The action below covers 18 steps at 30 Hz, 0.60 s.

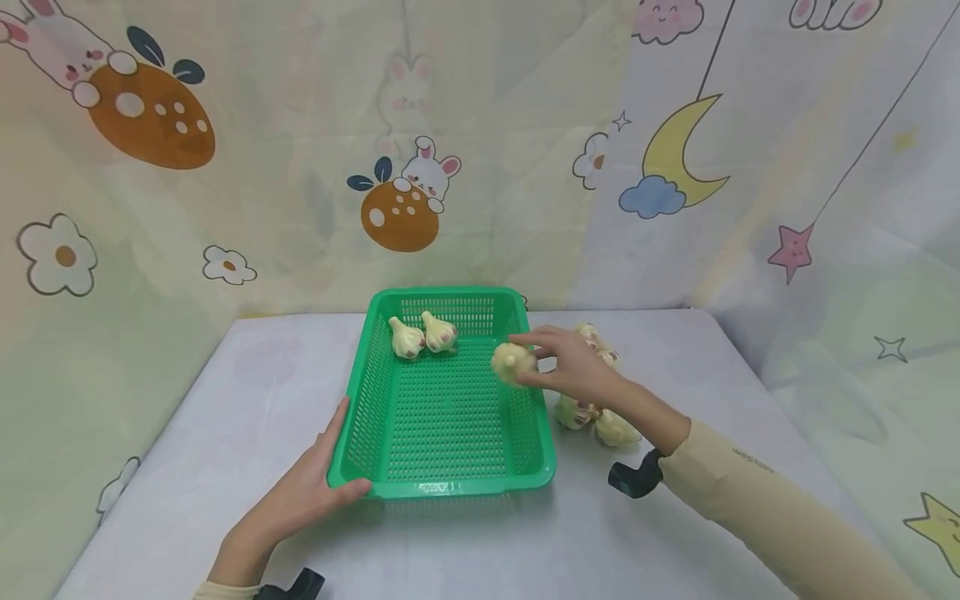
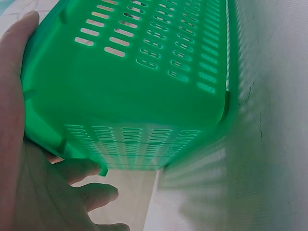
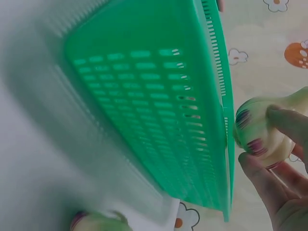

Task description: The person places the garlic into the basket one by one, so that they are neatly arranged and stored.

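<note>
A garlic bulb (image 1: 512, 363) is pinched between the thumb and fingertips of my right hand (image 1: 573, 367), over the right rim of a green plastic basket (image 1: 450, 488). In the right wrist view this pale bulb (image 3: 260, 132) shows purple streaks and a stubby stem. Inside the basket, two more bulbs, one on the left (image 1: 407, 341) and one beside it (image 1: 441, 333), lie at the far left corner. My left hand (image 1: 307, 483) rests against the near left corner, thumb along the front rim, the other fingers extended along the left side.
Several garlic bulbs (image 1: 617, 429) lie on the white table (image 1: 240, 417) just right of the basket, partly behind my right hand and forearm. A patterned cloth (image 1: 495, 208) hangs behind the table and along both sides. Dark wrist mounts (image 1: 636, 477) sit below the wrists.
</note>
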Motion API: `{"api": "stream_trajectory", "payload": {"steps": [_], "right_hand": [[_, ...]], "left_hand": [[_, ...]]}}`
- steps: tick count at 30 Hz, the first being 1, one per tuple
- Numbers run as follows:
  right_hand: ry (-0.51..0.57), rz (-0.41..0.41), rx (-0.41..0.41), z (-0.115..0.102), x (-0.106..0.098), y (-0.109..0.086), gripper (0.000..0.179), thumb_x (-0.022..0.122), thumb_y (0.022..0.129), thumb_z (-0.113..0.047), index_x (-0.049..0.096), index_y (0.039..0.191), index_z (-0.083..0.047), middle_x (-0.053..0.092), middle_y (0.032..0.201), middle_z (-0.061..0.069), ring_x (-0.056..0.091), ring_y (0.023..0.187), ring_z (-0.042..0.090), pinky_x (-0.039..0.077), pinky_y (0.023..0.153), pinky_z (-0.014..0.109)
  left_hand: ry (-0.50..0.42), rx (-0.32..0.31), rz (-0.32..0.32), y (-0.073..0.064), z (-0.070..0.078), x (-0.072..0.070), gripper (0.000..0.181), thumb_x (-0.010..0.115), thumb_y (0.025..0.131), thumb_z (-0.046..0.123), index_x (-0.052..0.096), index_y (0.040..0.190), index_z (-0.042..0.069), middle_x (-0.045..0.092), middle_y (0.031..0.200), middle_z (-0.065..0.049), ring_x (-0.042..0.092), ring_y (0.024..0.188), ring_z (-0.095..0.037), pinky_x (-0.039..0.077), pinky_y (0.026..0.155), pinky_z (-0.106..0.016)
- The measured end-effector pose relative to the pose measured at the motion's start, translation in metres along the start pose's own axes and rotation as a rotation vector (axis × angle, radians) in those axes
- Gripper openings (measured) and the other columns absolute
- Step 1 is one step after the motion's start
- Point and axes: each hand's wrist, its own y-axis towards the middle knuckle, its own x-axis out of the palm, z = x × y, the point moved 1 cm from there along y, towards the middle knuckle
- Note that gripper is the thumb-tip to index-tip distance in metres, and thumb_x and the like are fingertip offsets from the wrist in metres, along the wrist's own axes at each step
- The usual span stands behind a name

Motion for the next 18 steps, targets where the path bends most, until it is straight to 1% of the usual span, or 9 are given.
{"api": "stream_trajectory", "payload": {"steps": [2, 5, 7, 9, 12, 15, 18], "right_hand": [[-0.018, -0.022, -0.005, 0.0, 0.003, 0.006, 0.051, 0.071, 0.083, -0.019, 0.058, 0.132, -0.016, 0.059, 0.126, 0.007, 0.065, 0.104, 0.025, 0.056, 0.077, 0.027], [-0.032, -0.052, -0.009, 0.0, 0.007, 0.016, 0.048, 0.07, 0.085, -0.02, 0.059, 0.131, -0.019, 0.059, 0.129, 0.003, 0.062, 0.11, 0.021, 0.054, 0.085, 0.031], [-0.041, -0.068, -0.006, 0.0, 0.011, 0.023, 0.047, 0.069, 0.085, -0.021, 0.059, 0.131, -0.019, 0.059, 0.13, 0.003, 0.062, 0.111, 0.023, 0.053, 0.088, 0.034], [-0.033, -0.081, 0.034, 0.0, 0.014, 0.029, 0.047, 0.07, 0.084, -0.022, 0.06, 0.13, -0.02, 0.059, 0.13, 0.004, 0.063, 0.111, 0.026, 0.054, 0.086, 0.035], [0.001, -0.099, 0.129, 0.0, 0.02, 0.037, 0.047, 0.073, 0.082, -0.024, 0.061, 0.128, -0.022, 0.059, 0.13, 0.005, 0.065, 0.107, 0.03, 0.056, 0.079, 0.034], [0.027, -0.113, 0.211, 0.0, 0.026, 0.044, 0.049, 0.076, 0.08, -0.026, 0.062, 0.127, -0.022, 0.06, 0.13, 0.005, 0.067, 0.103, 0.026, 0.055, 0.074, 0.031], [0.026, -0.133, 0.242, -0.002, 0.032, 0.05, 0.053, 0.078, 0.077, -0.028, 0.062, 0.127, -0.021, 0.061, 0.128, 0.004, 0.067, 0.097, 0.02, 0.054, 0.073, 0.029]], "left_hand": [[-0.003, -0.003, 0.001, 0.0, 0.0, 0.0, 0.109, 0.07, 0.079, 0.036, -0.01, 0.153, 0.024, 0.021, 0.154, -0.023, 0.04, 0.128, -0.044, 0.046, 0.09, -0.054], [0.0, -0.01, 0.003, 0.0, 0.0, 0.0, 0.109, 0.07, 0.079, 0.036, -0.009, 0.153, 0.024, 0.021, 0.155, -0.023, 0.039, 0.13, -0.046, 0.046, 0.09, -0.056], [0.003, -0.013, 0.004, 0.0, -0.001, -0.001, 0.109, 0.07, 0.079, 0.037, -0.009, 0.153, 0.023, 0.02, 0.155, -0.023, 0.037, 0.131, -0.048, 0.045, 0.091, -0.058], [0.001, -0.018, 0.003, 0.0, -0.001, 0.0, 0.109, 0.07, 0.079, 0.037, -0.009, 0.153, 0.024, 0.02, 0.155, -0.023, 0.036, 0.131, -0.05, 0.045, 0.092, -0.058], [-0.008, -0.023, 0.002, 0.0, -0.001, 0.0, 0.109, 0.07, 0.079, 0.037, -0.009, 0.153, 0.023, 0.02, 0.155, -0.024, 0.034, 0.132, -0.052, 0.044, 0.094, -0.06], [-0.018, -0.021, -0.002, 0.0, 0.0, 0.0, 0.11, 0.07, 0.079, 0.037, -0.01, 0.153, 0.022, 0.018, 0.156, -0.024, 0.027, 0.134, -0.054, 0.038, 0.097, -0.065], [-0.024, -0.016, -0.004, 0.0, 0.0, 0.0, 0.109, 0.07, 0.079, 0.037, -0.009, 0.153, 0.023, 0.018, 0.156, -0.023, 0.024, 0.135, -0.055, 0.036, 0.097, -0.067]]}}
